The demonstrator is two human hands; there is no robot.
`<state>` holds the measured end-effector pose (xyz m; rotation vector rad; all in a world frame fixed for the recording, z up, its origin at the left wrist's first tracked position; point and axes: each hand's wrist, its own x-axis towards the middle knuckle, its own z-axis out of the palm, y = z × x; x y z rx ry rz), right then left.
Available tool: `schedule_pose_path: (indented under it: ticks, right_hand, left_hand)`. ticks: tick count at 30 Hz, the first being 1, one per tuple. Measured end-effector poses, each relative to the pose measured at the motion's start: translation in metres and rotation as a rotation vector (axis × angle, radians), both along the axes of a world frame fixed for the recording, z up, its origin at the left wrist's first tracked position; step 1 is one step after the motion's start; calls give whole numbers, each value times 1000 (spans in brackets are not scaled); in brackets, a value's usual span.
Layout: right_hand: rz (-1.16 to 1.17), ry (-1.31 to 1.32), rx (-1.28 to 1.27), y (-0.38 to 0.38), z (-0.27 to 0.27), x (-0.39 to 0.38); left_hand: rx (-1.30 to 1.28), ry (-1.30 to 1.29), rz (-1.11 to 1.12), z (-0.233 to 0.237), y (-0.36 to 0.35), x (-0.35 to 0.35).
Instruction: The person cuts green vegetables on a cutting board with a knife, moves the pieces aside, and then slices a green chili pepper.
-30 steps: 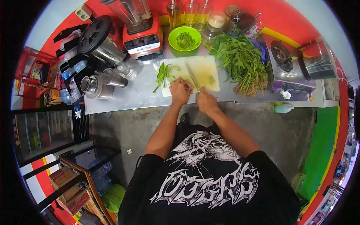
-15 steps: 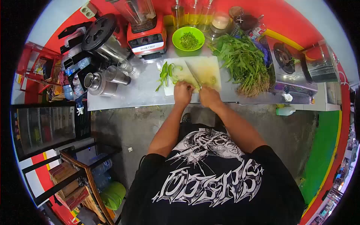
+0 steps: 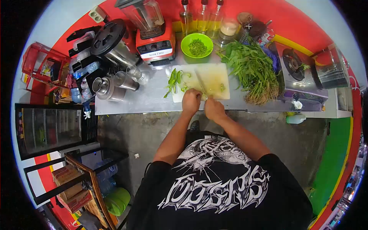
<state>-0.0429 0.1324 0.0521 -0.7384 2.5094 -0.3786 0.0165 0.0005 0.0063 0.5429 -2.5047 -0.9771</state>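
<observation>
On the white cutting board [image 3: 214, 73] my right hand [image 3: 214, 109] is closed around the handle of a knife [image 3: 200, 80], its blade pointing away and slightly left. Close beside it, at the board's near edge, my left hand [image 3: 191, 100] has its fingers curled together next to the blade; what they pinch is hidden. Long green chilies [image 3: 174, 79] lie on the left part of the board. A few small green cut pieces [image 3: 222, 87] rest on the right part. Behind the board stands a bright green bowl [image 3: 206, 58] holding chopped greens [image 3: 197, 46].
A leafy bunch with roots [image 3: 251, 71] lies right of the board, beside a gas stove [image 3: 297, 82]. At the back are a red blender [image 3: 156, 48] and several bottles [image 3: 202, 19]. Metal cups [image 3: 109, 90] and a glass [image 3: 135, 71] stand left on the steel counter [image 3: 149, 97].
The view has shifted a little, so everything sits slightly lower and further right. Both hands stay together at the board's near edge, and the knife stays in my right hand.
</observation>
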Motion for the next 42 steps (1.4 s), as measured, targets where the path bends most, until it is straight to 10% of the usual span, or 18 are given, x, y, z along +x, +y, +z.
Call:
schedule_pose_path:
  ticks: [42]
  right_hand:
    - [-14, -42, 39, 20, -3, -7]
  left_hand:
    - [-1, -127, 69, 3, 10, -16]
